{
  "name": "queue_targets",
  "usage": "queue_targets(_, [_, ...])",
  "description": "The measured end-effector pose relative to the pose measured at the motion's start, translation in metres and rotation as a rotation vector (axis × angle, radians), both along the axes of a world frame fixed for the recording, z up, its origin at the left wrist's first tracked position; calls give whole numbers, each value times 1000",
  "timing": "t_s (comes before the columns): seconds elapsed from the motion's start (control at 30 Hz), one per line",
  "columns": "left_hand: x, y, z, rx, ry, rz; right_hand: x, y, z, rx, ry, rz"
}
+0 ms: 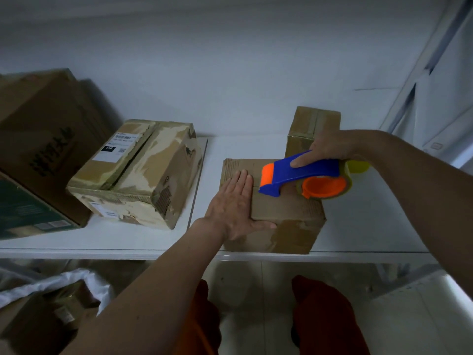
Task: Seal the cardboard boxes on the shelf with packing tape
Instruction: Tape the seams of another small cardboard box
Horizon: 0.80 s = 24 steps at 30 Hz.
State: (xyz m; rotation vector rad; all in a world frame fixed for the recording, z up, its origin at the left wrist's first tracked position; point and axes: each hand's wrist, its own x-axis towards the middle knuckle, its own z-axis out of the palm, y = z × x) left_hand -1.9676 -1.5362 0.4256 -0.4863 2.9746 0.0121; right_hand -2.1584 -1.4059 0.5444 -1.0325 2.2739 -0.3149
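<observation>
Gripping the dispenser (302,175) over the box (281,213), the right hand (330,147) aims leftward along the seam toward the flat-spread left hand (235,201).

We see a white wall (230,73) behind. Down low we see pale floor tiles (256,290), red trousers (325,319) and a white plastic bag (76,283).

open shelf (371,226) right of the front box (281,213) | bare lane between it and the torn box (143,172) | small box (309,129) blocks just behind | tilted big boxes (43,139) crowd far left
</observation>
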Motion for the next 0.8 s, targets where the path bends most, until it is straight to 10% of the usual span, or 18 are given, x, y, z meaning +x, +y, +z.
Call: queue_targets(0.8, [5, -43, 16, 18, -80, -119, -14, 37, -34, -143, -215, -202])
